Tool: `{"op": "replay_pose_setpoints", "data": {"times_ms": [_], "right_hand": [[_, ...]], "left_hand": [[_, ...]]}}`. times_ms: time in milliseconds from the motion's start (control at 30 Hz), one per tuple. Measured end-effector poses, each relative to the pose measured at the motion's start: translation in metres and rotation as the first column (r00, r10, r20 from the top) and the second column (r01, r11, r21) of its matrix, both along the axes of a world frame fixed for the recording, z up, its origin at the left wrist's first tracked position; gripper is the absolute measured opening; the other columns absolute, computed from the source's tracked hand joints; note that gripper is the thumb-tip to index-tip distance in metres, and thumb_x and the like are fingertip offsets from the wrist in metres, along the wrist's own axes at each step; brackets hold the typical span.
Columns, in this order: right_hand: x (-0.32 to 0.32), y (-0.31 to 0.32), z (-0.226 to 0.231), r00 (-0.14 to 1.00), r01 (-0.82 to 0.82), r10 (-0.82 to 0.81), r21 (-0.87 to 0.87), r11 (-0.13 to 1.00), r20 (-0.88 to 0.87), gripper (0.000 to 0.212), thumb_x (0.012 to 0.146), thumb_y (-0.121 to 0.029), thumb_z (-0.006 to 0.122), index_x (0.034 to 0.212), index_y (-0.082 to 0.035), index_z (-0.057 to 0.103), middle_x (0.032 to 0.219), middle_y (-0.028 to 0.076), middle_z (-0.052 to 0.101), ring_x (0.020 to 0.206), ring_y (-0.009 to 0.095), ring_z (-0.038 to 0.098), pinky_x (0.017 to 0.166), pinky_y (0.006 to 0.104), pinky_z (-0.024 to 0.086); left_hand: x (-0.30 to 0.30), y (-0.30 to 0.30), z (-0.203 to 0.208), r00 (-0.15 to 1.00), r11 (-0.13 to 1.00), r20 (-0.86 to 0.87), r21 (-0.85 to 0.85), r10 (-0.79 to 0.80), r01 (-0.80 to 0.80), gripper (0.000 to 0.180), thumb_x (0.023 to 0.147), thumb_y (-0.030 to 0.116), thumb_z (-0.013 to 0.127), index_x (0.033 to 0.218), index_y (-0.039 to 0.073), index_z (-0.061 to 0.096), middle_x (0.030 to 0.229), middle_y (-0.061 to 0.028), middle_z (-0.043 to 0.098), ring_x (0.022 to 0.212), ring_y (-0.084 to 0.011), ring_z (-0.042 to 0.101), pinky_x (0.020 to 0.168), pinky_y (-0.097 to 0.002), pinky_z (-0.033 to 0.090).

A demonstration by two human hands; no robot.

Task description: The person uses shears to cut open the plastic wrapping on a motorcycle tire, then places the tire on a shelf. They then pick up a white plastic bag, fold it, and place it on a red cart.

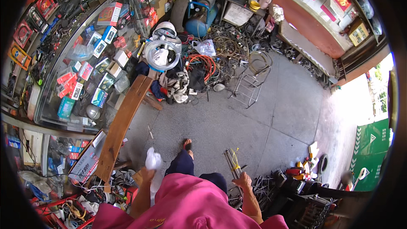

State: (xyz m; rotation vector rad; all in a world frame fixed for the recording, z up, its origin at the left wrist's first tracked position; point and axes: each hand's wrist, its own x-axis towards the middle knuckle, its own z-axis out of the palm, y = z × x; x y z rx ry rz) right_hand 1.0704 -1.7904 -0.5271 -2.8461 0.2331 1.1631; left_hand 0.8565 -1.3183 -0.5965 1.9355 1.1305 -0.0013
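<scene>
My left hand (pixel 147 174) is at my left side, closed on a crumpled, whitish plastic bag (pixel 153 159). Part of the bag bulges above the fingers and a pale strip hangs below along the forearm. On the other side, my right hand (pixel 243 180) grips a bundle of thin metal rods (pixel 230 161). A yellow tie (pixel 235 157) is wound around the rods, with loose ends sticking up. The rods point forward over the grey floor, and their rear ends pass beneath the hand.
A long wooden bench (pixel 123 127) runs along my left, beside a glass display case (pixel 63 121) full of small boxes. Ahead lie coiled hoses (pixel 203 65) and a wire-frame stool (pixel 247 85). Metal parts (pixel 263 191) pile up at my right, near a green panel (pixel 373 152).
</scene>
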Motion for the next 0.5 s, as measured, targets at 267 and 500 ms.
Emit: {"op": "replay_pose_setpoints", "data": {"times_ms": [267,500], "right_hand": [[0.177,0.1,-0.015,1.0,-0.019,0.019,0.116,0.993,0.001,0.068,0.058,-0.043,0.08,0.105,0.0,0.056,0.101,0.02,0.065,0.099,0.036,0.063,0.086,0.0426,0.05],[0.311,0.154,-0.092,0.995,0.051,-0.036,0.164,0.985,-0.088,0.07,0.058,-0.04,0.079,0.109,0.002,0.057,0.107,0.022,0.065,0.106,0.036,0.061,0.09,0.0428,0.049]], "left_hand": [[0.198,0.063,0.068,0.864,0.815,-0.031,-0.316,0.503,-0.486,0.042,0.063,0.018,0.077,0.099,-0.001,0.066,0.087,-0.0108,0.068,0.075,-0.0243,0.064,0.068,-0.0367,0.051],[0.316,-0.025,0.096,0.9,0.869,-0.041,-0.245,0.433,-0.429,0.039,0.065,0.011,0.077,0.101,-0.002,0.068,0.089,-0.0078,0.069,0.077,-0.0167,0.064,0.069,-0.0328,0.05]]}}
